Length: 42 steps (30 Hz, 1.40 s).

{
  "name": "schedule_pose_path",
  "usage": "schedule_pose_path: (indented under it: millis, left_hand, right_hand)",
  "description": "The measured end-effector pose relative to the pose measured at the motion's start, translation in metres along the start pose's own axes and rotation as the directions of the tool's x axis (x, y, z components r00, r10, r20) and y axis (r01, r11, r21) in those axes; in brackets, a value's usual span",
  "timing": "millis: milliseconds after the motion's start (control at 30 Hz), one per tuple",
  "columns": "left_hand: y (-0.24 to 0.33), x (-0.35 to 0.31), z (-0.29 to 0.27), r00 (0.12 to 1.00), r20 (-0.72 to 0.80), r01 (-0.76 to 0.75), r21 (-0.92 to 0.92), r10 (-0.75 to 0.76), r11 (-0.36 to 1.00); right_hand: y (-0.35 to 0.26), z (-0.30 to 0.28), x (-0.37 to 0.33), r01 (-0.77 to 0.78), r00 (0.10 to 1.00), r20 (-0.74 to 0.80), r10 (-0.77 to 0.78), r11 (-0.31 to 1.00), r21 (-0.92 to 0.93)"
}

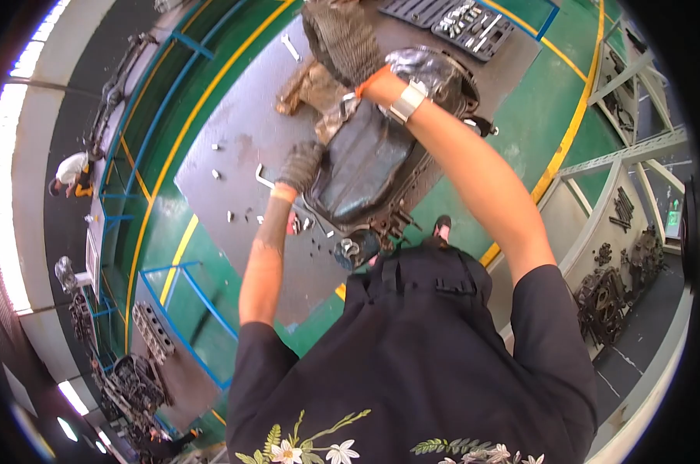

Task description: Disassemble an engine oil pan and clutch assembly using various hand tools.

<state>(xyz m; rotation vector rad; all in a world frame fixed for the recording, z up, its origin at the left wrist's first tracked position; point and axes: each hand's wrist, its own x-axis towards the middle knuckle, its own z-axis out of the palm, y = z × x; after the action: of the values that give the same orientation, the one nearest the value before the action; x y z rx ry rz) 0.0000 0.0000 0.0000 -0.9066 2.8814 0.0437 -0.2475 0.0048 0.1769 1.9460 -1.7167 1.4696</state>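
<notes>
A dark metal pan (365, 158), which looks like an oil pan, covers the upper side of an engine or gearbox assembly on a metal-topped table (211, 185). My left hand (300, 165), in a dark knit glove with an orange cuff, is closed at the pan's left edge; what it grips is hidden. An L-shaped metal rod (264, 177) shows beside its wrist. My right hand (341, 42), gloved the same way, reaches over the assembly to its far side. Its fingers run toward the picture's top and cannot be made out. Below it lies a crumpled brown cloth (317, 87).
An open socket set case (474, 27) lies at the table's far right. A wrench (290, 48) and several small metal parts (216, 174) lie to the left. Blue rails (199, 298) stand left, a shelf with engine parts (601, 298) right. Another person (73, 175) crouches far left.
</notes>
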Motion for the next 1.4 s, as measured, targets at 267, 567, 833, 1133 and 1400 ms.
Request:
schedule_pose_path:
  millis: [267, 567, 833, 1133, 1400]
  left_hand:
    - [0.008, -0.07, 0.028, 0.816, -0.228, 0.376, -0.49, -0.531, 0.787]
    - [0.047, -0.197, 0.21, 0.485, 0.506, 0.845, -0.481, -0.713, 0.233]
    - [0.06, -0.145, 0.129, 0.396, -0.217, 0.383, -0.844, -0.892, 0.375]
    - [0.023, 0.032, -0.093, 0.627, -0.229, -0.115, -0.973, -0.745, 0.202]
    - [0.029, 0.223, -0.102, 0.928, -0.255, -0.336, -0.888, -0.272, -0.313]
  right_hand:
    - [-0.017, -0.049, -0.013, 0.368, 0.879, -0.361, -0.311, 0.924, 0.1]
    - [-0.02, -0.106, 0.033, -0.321, 0.858, 0.255, 0.446, 0.076, 0.944]
    - [-0.011, -0.135, 0.099, -0.409, 0.897, 0.371, 0.24, 0.134, 0.902]
    - [0.013, -0.039, 0.146, -0.649, 0.701, 0.45, 0.553, 0.233, 0.725]
    - [0.109, -0.023, 0.172, -0.763, 0.645, 0.756, -0.114, -0.159, 0.627]
